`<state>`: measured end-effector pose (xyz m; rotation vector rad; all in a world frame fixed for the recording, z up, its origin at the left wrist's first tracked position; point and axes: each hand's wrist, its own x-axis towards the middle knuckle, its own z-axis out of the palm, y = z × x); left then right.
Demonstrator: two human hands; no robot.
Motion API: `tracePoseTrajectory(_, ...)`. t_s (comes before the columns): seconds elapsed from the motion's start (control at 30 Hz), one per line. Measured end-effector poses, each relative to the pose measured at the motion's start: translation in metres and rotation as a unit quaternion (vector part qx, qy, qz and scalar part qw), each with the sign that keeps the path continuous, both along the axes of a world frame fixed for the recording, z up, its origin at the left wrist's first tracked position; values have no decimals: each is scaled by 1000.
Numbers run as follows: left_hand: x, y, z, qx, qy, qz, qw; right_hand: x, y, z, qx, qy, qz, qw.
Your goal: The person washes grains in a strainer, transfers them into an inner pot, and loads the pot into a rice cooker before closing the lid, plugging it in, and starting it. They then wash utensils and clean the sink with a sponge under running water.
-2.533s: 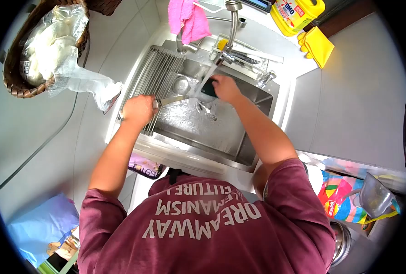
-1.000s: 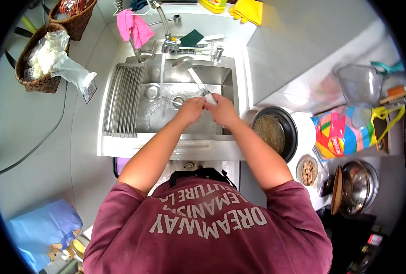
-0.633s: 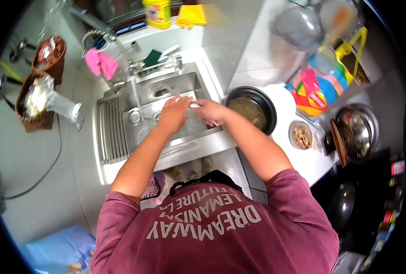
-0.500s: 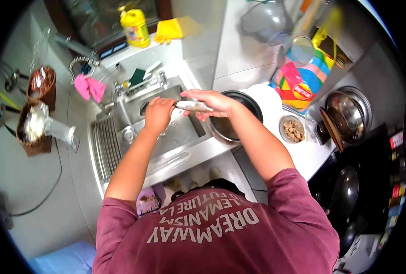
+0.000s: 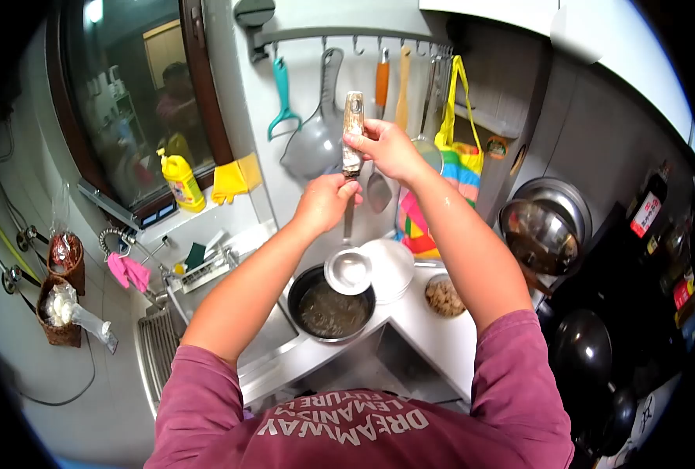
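A metal ladle (image 5: 349, 270) with a worn, pale handle hangs bowl-down in front of the wall. My right hand (image 5: 393, 150) is closed around that handle, thumb across its front. Lower down, my left hand (image 5: 326, 205) grips the ladle where the handle meets the thin shaft. Beneath the ladle's bowl stands a dark pot (image 5: 294, 306) with cloudy liquid in it; whether the bowl touches its rim I cannot tell. White plates (image 5: 394, 264) are stacked right behind the pot. To their right is a bowl of brownish pieces (image 5: 444, 297).
Utensils hang from a wall rail (image 5: 340, 33), among them a grey strainer-like scoop (image 5: 316, 148) and a teal peeler (image 5: 282, 102). A colourful bag (image 5: 461, 176) hangs at right. The sink (image 5: 246, 344) lies left, a black wok (image 5: 582, 344) right. A yellow bottle (image 5: 180, 181) stands on the windowsill.
My hands have moved up and away from over the sink. The ladle's handle, earlier held roughly level, now points upward above the pot. My view has tilted up toward the wall.
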<state>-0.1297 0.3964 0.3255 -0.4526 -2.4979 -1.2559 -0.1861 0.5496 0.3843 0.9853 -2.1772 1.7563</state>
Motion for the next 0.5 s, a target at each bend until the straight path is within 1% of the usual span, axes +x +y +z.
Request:
tracePoseTrajectory(0.1,-27,39,26,31,12,-4,999,-24,26,38,24,43,-12,999)
tracePoseTrajectory(0.13,-33,51,35,40,6,3,999,-28,32,51,41,45,-34,998)
tracePoseTrajectory(0.17,-37,60,46,50,-1,10,999,-32,36,63,64,77,-61,993)
tracePoseTrajectory(0.2,-53,64,48,20,40,40,998,-35,38,73,86,108,-87,987)
tracePoseTrajectory(0.23,-59,68,53,25,48,53,997,-41,39,81,107,139,-111,978)
tracePoseTrajectory(0.27,-58,74,61,28,57,68,996,-49,38,87,108,120,-116,980)
tracePoseTrajectory(0.3,-58,77,67,31,64,82,994,-53,37,91,114,122,-116,979)
tracePoseTrajectory(0.37,-60,80,72,19,42,109,993,-59,35,97,127,125,-116,977)
tracePoseTrajectory(0.47,-63,84,73,10,33,145,989,-79,28,92,135,157,-117,971)
tracePoseTrajectory(0.5,-66,84,70,11,33,151,988,-84,26,89,132,149,-113,973)
